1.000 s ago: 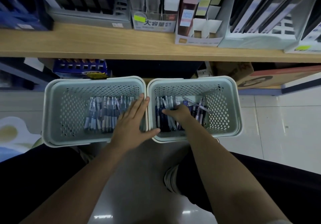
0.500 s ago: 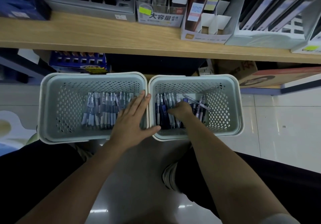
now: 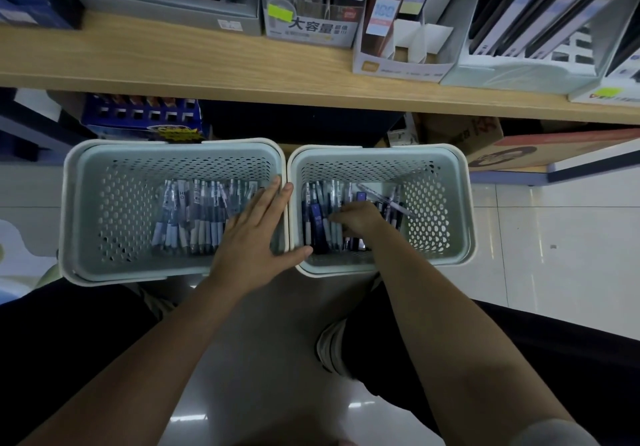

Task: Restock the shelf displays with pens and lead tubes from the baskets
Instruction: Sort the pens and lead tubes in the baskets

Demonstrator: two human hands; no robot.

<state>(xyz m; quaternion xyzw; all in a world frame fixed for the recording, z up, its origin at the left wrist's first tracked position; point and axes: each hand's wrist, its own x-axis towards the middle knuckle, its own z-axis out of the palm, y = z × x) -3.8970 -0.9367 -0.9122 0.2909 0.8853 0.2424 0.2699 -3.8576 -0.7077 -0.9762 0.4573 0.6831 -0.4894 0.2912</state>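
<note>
Two pale green perforated baskets stand side by side on the floor below a wooden shelf point(image 3: 207, 61). The left basket point(image 3: 104, 155) holds a row of packaged pens point(image 3: 194, 217). The right basket point(image 3: 446, 161) holds pens and dark blue lead tubes point(image 3: 317, 224). My left hand point(image 3: 256, 234) lies flat with straight fingers across the touching rims of both baskets. My right hand point(image 3: 360, 219) reaches down into the right basket, fingers curled among the pens and tubes; what they hold is hidden.
Display boxes line the shelf: a clear pen holder with a label point(image 3: 308, 26), a white cardboard display point(image 3: 398, 44), grey trays point(image 3: 519, 65). Cartons point(image 3: 485, 148) sit under the shelf. My knees and a shoe point(image 3: 332, 345) are near the baskets on the tiled floor.
The view has tilted slightly, so the baskets sit a little lower and nearer. My right hand has shifted a little among the pens; my left hand stays on the rims.
</note>
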